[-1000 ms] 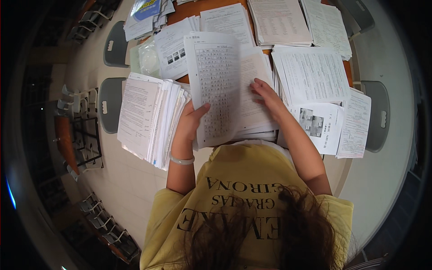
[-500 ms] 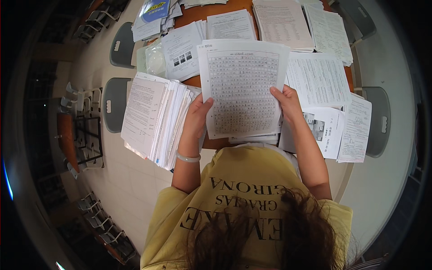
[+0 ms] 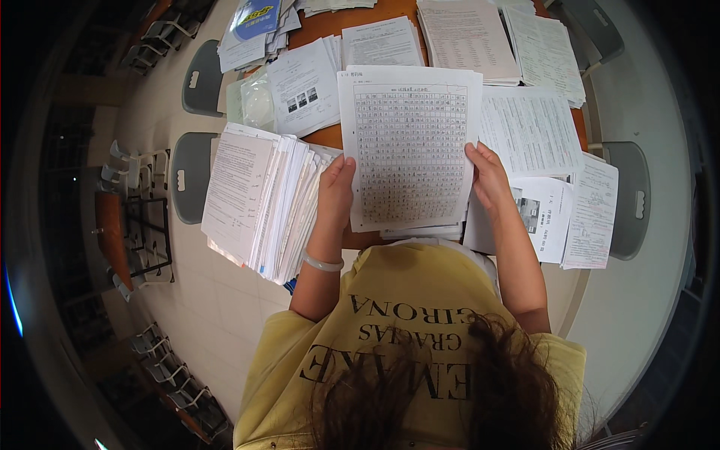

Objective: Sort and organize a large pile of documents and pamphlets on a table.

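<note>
Upright before me is a stack of white paper sheets, its top sheet printed with a grid full of handwriting. The sheets' edges lie nearly flush. My left hand, a pale bangle on its wrist, is closed against the stack's left edge, thumb beside the margin. At the opposite edge my right hand presses in, its thumb at the paper's rim. Fingers behind the sheets are partly hidden. Close to my left hand leans a thick fanned pile of papers.
The brown table bears several paper piles, including a printed stack at the back and loose sheets on the right. A blue booklet lies far left. Grey chairs flank the table.
Both hands have moved from gripping over the front of the sheets to their side edges. The sheets, skewed before, now sit more evenly aligned and slightly further right.
</note>
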A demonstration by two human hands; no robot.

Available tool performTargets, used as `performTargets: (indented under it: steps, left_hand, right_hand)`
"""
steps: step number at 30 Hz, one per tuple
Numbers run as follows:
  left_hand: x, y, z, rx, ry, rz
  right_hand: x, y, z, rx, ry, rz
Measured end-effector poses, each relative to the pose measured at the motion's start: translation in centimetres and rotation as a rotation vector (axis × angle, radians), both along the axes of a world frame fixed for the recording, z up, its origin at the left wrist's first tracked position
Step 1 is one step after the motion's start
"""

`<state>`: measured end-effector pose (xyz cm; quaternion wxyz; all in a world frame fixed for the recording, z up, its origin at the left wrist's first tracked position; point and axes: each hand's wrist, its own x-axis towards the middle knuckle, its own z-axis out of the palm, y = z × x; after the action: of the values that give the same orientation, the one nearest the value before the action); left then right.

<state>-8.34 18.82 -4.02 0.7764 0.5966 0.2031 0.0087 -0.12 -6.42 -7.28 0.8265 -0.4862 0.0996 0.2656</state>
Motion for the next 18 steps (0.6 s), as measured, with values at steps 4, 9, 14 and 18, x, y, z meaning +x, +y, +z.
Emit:
performTargets:
  steps: [4, 9, 14, 18]
  left_hand:
    - [0.08, -0.53, 0.49, 0.011, -0.024, 0.005]
    - [0.05, -0.93, 0.53, 0.004, -0.049, 0.026]
    - [0.04, -1.06, 0.28, 0.001, -0.049, 0.037]
    - [0.02, -1.01, 0.05, 0.009, -0.060, 0.042]
  right_hand:
    - [0.01, -0.14, 0.22, 0.048, 0.024, -0.048]
    - [-0.01, -0.11, 0.08, 0.112, 0.032, -0.071]
    - [-0.01, 0.12, 0.10, 0.123, 0.039, -0.105]
    - [-0.08, 0.29, 0.33, 0.138, 0.026, -0.121]
